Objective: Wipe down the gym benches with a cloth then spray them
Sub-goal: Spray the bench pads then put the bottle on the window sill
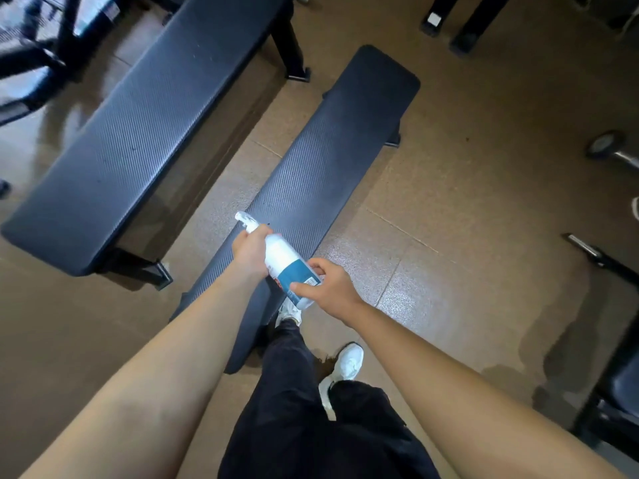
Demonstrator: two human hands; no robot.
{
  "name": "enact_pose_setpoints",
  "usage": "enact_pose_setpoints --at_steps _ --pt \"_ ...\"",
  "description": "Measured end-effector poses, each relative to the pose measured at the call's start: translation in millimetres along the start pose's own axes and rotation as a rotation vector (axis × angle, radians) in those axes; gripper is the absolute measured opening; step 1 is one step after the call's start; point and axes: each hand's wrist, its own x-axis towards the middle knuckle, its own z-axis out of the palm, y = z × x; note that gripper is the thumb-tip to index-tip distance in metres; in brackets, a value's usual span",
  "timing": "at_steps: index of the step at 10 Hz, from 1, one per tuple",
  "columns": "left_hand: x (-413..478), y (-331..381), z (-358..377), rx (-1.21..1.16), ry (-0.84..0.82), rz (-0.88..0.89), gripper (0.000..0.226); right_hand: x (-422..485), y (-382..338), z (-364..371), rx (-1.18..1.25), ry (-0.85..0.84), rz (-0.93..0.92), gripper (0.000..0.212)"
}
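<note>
A white spray bottle [281,259] with a blue label lies tilted over the near end of a narrow black gym bench [321,157]. My left hand [249,252] grips the bottle at its neck, just below the white nozzle that points up and left. My right hand [328,285] holds the bottle's base, thumb and fingers on the label. A second, wider black bench [138,122] stands parallel to the left. No cloth is visible.
Brown rubber floor [449,202] surrounds the benches. A dumbbell [608,148] lies at the right edge, with a dark bar [594,254] below it. Black equipment legs [460,25] stand at the top right, another padded seat [622,388] at the lower right. My legs and white shoes [347,363] are beside the narrow bench.
</note>
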Motion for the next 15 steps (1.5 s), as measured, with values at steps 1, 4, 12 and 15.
enact_pose_setpoints --at_steps 1,4,12,15 --pt "-21.3 24.5 20.4 -0.043 -0.011 0.026 0.05 10.3 -8.2 -16.4 0.011 0.009 -0.024 0.044" --pt "2.1 55.6 59.7 0.008 -0.031 0.018 0.039 40.8 -24.6 -54.1 0.006 0.023 -0.022 0.048" --pt "-25.1 186.7 243.7 0.016 -0.1 0.085 0.027 112.8 -77.5 -223.1 0.134 0.082 -0.04 0.04" --pt "-12.6 220.2 346.3 0.055 -0.109 0.159 0.034 166.5 -77.7 -329.6 0.118 0.057 -0.071 0.044"
